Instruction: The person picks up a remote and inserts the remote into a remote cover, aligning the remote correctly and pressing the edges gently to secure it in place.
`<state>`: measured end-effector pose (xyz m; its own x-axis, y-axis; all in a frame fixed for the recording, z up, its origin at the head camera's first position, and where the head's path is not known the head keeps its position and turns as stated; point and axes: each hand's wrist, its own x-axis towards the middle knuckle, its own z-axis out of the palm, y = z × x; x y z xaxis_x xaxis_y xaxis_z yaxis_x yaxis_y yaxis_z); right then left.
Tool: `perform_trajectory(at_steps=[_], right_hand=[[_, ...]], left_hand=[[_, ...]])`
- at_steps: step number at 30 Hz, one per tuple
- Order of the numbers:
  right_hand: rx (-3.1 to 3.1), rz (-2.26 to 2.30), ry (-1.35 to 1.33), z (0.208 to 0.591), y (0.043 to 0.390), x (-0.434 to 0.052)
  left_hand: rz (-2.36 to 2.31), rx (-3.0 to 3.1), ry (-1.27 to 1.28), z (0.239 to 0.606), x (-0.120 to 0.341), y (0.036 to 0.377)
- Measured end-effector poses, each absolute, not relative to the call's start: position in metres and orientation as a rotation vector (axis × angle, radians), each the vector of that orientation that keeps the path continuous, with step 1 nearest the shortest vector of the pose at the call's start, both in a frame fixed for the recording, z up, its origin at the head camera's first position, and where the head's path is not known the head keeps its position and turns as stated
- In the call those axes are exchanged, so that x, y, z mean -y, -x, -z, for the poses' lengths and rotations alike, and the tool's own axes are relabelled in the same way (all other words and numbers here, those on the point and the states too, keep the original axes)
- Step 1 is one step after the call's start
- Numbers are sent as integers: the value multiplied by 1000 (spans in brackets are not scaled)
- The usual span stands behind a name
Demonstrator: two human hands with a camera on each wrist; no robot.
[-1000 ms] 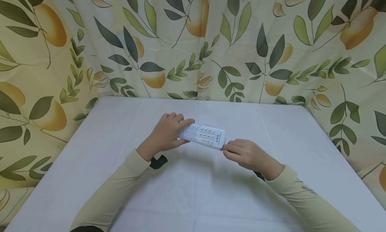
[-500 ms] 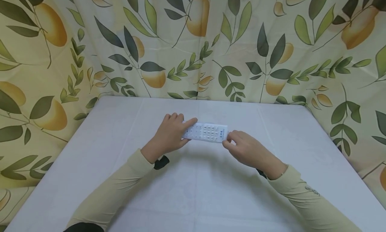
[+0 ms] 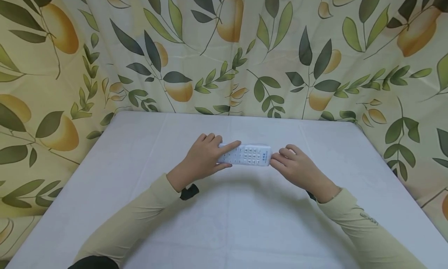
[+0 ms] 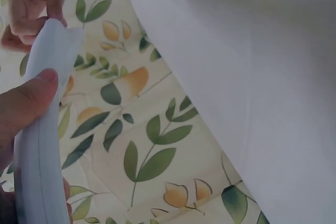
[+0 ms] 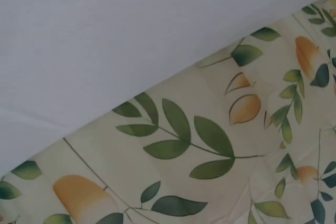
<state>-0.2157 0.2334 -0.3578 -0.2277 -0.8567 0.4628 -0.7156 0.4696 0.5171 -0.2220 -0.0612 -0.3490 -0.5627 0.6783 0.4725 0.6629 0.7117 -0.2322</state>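
We hold the remote (image 3: 249, 155) above the table (image 3: 105, 175), left hand (image 3: 204, 160) gripping at 9 o'clock, right hand (image 3: 295, 166) pinching at 3 o'clock, ready for repositioning.

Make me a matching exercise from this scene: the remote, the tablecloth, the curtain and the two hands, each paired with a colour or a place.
Things:
1. White push-button remote control
2. Plain tablecloth
3. Backdrop curtain
4. Left hand
5. Right hand

Descriptions:
A. Pale lilac-white
B. Holds the remote's right end
C. Held between both hands
D. Leaf and fruit print
E. Grips the remote's left end

Pairs: 1-C, 2-A, 3-D, 4-E, 5-B
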Motion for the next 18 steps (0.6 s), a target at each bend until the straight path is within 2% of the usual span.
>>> perform_trajectory(at_steps=[7, 18], right_hand=[[1705, 335, -1333, 351, 225, -242], [1669, 363, -1267, 349, 230, -245]], left_hand=[[0, 2496, 1100, 341, 64, 224], [17, 2536, 1177, 334, 64, 226]])
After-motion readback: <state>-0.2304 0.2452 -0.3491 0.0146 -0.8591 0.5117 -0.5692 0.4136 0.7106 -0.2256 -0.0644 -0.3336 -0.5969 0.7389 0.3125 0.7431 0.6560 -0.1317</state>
